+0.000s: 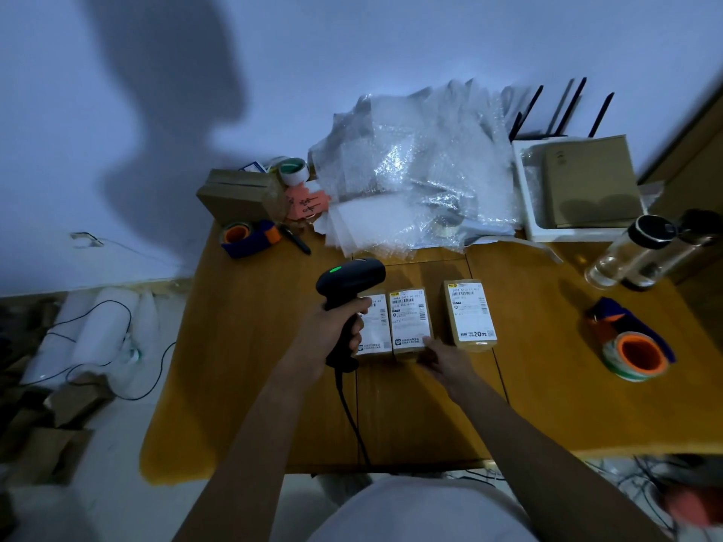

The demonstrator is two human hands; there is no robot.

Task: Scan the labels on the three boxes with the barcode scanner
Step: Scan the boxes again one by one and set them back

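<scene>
The wooden counter (555,404) carries three labelled boxes (409,322) in a row at its centre. Bubble wrap (414,170) is heaped at 12 o'clock, a white tray (526,189) at 1, two tape dispensers at 10 (250,236) and 3 (633,342), clear bottles (633,252) at 2

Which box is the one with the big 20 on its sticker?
Look at the wooden table, where three small labelled boxes lie in a row in front of the person. It is the right box, standing a little apart from the other two. Only its label shows a bold 20 at the near end, and neither hand touches it.
</scene>
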